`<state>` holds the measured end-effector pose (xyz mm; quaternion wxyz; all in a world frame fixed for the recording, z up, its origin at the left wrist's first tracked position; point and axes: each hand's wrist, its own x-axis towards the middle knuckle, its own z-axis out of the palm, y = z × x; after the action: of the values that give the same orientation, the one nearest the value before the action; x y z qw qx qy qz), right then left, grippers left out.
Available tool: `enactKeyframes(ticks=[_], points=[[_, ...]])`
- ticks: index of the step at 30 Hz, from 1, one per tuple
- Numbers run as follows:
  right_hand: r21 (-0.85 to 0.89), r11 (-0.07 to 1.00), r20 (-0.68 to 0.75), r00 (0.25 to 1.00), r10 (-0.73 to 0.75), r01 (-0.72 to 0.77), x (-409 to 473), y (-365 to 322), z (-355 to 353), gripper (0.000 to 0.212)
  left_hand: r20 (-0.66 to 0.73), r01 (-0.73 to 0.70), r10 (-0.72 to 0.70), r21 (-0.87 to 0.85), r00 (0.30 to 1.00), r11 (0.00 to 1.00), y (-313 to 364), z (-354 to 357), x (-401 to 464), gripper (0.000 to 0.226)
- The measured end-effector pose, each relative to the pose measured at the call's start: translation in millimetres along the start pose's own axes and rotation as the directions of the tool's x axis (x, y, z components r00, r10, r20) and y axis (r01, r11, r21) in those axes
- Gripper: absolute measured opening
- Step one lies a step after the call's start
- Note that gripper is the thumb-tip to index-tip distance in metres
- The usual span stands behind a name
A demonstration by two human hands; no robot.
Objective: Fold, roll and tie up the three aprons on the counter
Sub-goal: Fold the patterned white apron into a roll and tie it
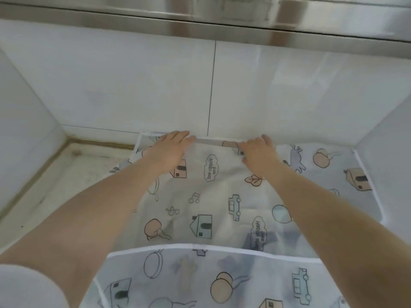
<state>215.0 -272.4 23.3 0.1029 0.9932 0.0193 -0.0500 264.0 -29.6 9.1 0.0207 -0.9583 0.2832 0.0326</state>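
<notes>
Under both my palms lies the apron (222,196) — thin, pale, printed with houses, cars and balloons — spread over the counter (55,181) up to the tiled wall (155,85). Left hand (170,150) rests flat on its far hem, fingers straight and together, holding nothing. Right hand (259,150) presses the same hem just beside it, fingers out towards the wall — whether the thumb pinches cloth I cannot tell. Nearer me, a second white-edged layer overlaps the first.
</notes>
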Motion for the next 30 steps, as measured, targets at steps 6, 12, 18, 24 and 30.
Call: enactKeyframes(ticks=[6, 12, 18, 24, 30], points=[[-0.256, 0.875, -0.371, 0.795, -0.480, 0.410, -42, -10, -7, 0.048, 0.090, -0.065, 0.058, 0.079, 0.994, 0.995, 14, -7, 11, 0.074], [0.004, 0.940, 0.081, 0.937, -0.340, 0.341, -90, -19, -15, 0.017, 0.180, -0.095, 0.091, 0.017, 0.979, 0.995, 23, -15, -26, 0.007], [0.642, 0.749, -0.076, 0.958, 0.276, -0.165, -93, -26, -28, 0.043, 0.024, -0.292, 0.293, 0.177, 0.956, 0.940, 36, -29, -75, 0.027], [0.286, 0.945, 0.217, 0.971, 0.097, -0.159, -87, -37, -33, 0.010, 0.083, -0.276, 0.263, 0.227, 0.961, 0.934, 40, -35, -106, 0.029], [0.224, 0.951, -0.679, 0.734, -0.005, 0.213, -79, -33, -78, 0.030, -0.184, -0.179, 0.136, -0.237, 0.973, 0.955, 24, -53, -105, 0.072]])
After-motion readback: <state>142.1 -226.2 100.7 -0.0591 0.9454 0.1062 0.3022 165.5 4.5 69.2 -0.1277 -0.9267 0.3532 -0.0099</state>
